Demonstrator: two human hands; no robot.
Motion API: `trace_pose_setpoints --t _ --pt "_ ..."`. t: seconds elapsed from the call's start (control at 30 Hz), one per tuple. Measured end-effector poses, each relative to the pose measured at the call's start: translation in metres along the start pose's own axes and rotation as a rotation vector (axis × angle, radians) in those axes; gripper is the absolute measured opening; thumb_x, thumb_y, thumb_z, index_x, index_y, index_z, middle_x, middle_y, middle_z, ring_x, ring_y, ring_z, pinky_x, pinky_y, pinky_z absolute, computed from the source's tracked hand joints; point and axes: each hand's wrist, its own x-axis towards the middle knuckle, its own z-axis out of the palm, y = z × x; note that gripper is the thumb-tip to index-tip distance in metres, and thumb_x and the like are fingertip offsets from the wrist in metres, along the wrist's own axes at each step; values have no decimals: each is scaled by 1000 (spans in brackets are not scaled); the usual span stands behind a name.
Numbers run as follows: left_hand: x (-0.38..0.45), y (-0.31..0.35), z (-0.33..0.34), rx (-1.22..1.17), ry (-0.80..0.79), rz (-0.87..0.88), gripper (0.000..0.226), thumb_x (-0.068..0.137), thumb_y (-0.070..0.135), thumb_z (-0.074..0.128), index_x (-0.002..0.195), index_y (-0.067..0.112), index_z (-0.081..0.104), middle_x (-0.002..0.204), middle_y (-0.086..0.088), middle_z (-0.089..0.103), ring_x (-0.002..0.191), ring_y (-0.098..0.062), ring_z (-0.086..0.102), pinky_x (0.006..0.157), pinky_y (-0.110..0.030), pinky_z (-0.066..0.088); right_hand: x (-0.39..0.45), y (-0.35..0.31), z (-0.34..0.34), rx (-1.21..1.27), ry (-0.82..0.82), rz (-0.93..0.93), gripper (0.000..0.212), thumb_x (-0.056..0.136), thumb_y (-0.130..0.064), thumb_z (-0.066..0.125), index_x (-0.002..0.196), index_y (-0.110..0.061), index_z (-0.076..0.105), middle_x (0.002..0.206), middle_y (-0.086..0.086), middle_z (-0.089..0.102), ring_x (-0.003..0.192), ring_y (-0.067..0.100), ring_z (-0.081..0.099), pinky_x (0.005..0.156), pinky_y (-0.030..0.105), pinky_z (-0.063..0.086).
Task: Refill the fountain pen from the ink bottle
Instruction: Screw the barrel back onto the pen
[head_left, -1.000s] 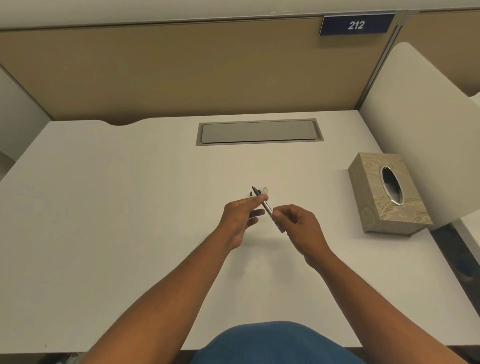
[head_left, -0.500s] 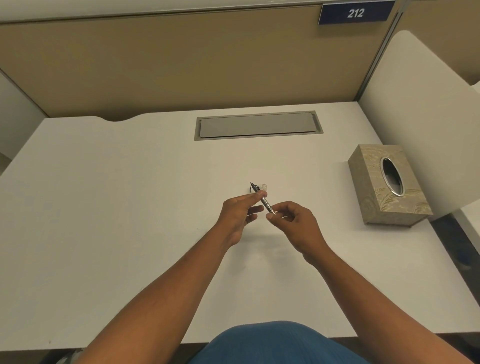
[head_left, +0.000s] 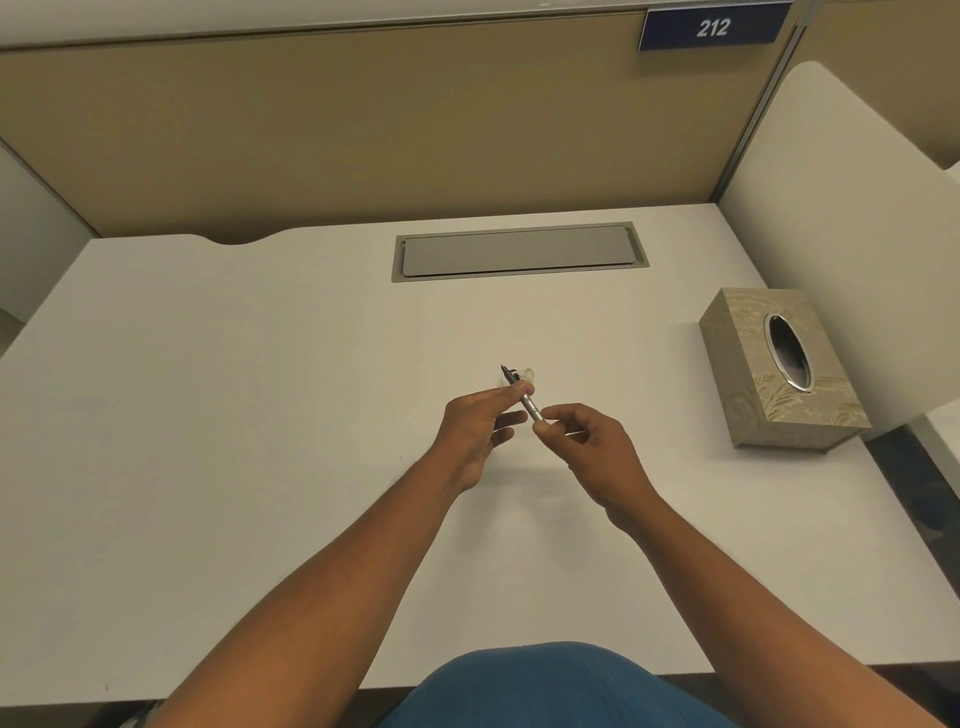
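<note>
Above the middle of the white desk (head_left: 260, 415) I hold a slim fountain pen (head_left: 525, 401), its dark nib pointing up and away to the left. My left hand (head_left: 475, 434) pinches the pen near its nib end. My right hand (head_left: 587, 447) pinches the silver rear end between thumb and fingers. Just behind the nib a small clear object (head_left: 529, 373) sits on the desk; it may be the ink bottle, but it is too small to tell.
A patterned beige tissue box (head_left: 779, 384) stands at the right of the desk, beside a white side panel (head_left: 841, 234). A grey cable hatch (head_left: 519, 253) is set into the desk's back. A tan partition (head_left: 363, 130) rises behind.
My right hand's fingers have shifted along the pen's rear end, leaving less of the silver shaft showing. The camera has tilted slightly. The left hand keeps its hold.
</note>
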Motion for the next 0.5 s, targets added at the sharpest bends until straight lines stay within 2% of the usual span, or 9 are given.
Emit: trace_pose_setpoints --t 0.17,0.3,0.5 --pt "3 0 -1 4 -6 -1 22 84 31 78 98 14 82 112 2 77 87 -17 69 71 -24 47 2 -1 2 -37 30 -49 7 86 -29 75 87 -23 73 71 -5 64 63 6 53 59 18 42" --pt "3 3 -1 0 -43 3 25 85 29 76 103 12 80 112 3 77 87 -14 70 76 -27 46 2 -1 2 -33 1 -34 12 91 -26 68 83 -19 73 61 -12 60 58 4 51 55 11 40" --pt "5 5 1 14 -93 12 25 86 27 75 105 12 80 119 0 75 84 -11 70 79 -28 45 3 -1 0 53 -62 9 16 95 -17 63 86 -9 73 71 1 66 60 8 52 61 18 42"
